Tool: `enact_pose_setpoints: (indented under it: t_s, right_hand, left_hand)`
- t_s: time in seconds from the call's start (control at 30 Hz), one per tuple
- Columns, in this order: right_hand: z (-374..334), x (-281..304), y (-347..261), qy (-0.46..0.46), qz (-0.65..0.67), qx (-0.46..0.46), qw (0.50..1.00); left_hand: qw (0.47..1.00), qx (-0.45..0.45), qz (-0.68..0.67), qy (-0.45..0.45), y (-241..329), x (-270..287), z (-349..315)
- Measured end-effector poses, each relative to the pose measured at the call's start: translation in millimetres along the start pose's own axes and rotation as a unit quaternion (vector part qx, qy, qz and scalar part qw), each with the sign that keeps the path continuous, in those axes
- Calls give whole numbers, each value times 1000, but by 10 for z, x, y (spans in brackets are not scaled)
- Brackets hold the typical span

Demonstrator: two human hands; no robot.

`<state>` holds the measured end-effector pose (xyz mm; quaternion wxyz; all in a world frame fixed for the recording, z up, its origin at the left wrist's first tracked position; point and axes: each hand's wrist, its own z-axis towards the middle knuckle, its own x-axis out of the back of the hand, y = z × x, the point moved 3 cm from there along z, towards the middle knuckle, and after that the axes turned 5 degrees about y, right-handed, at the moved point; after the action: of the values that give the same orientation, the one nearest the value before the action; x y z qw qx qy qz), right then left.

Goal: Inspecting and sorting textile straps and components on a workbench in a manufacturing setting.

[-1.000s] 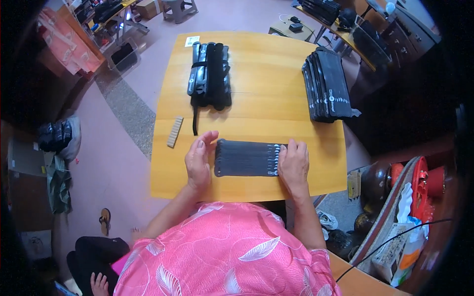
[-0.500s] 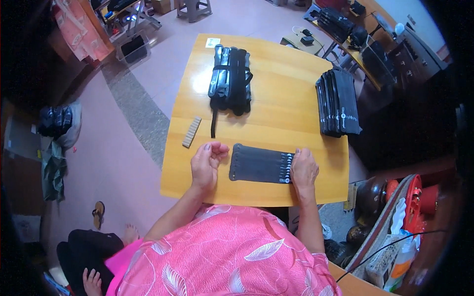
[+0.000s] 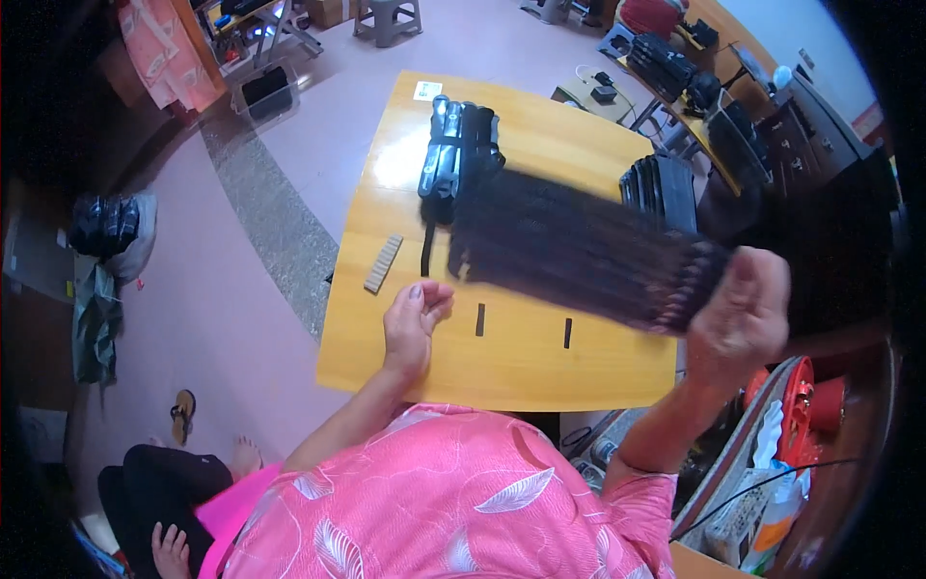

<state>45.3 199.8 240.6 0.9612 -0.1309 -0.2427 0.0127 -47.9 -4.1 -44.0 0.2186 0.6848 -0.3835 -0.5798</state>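
Observation:
My right hand [image 3: 743,309] grips one end of a black flat rectangular piece [image 3: 588,251], which has a row of pale marks near the gripped end. It is lifted off the table, blurred by motion, and spans toward a strapped black bundle [image 3: 453,145] at the back, partly covering it. My left hand [image 3: 415,323] rests at the table's near left with fingers loosely curled and apart, nothing in it. Two small dark strips [image 3: 479,319] lie on the table under the raised piece. A tan ribbed bar [image 3: 384,264] lies beyond my left hand.
A stack of black flat pieces [image 3: 666,188] stands at the right of the wooden table [image 3: 367,362], partly hidden by the raised piece. Right of the table are red containers and bags. A person sits at lower left, beside a sandal [image 3: 181,417]. A grey stool [image 3: 388,19] stands farther back.
My right hand has lifted the black flat piece from the table and moved it up and to the right. Two dark strips under it are now uncovered. My left hand has barely moved.

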Motion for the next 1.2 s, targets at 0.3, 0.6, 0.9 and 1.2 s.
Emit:
enact_pose_setpoints:
  t_s: [0.3, 0.6, 0.9, 1.2]
  right_hand:
    - [-984, -380, -362, -229, 226, 349, 880]
    - [-1259, -631, -177, -366, 218, 101, 899]
    - [-1447, -923, -48, -382, 130, -32, 915]
    - [-887, -624, 671, -298, 84, -50, 950]
  left_hand:
    - [907, 232, -287, -201, 505, -583, -261]
    - [949, 194, -177, -174, 395, -625, -71]
    - [913, 273, -210, -220, 215, -807, -162]
    - [954, 140, -66, -259, 164, -587, -130]
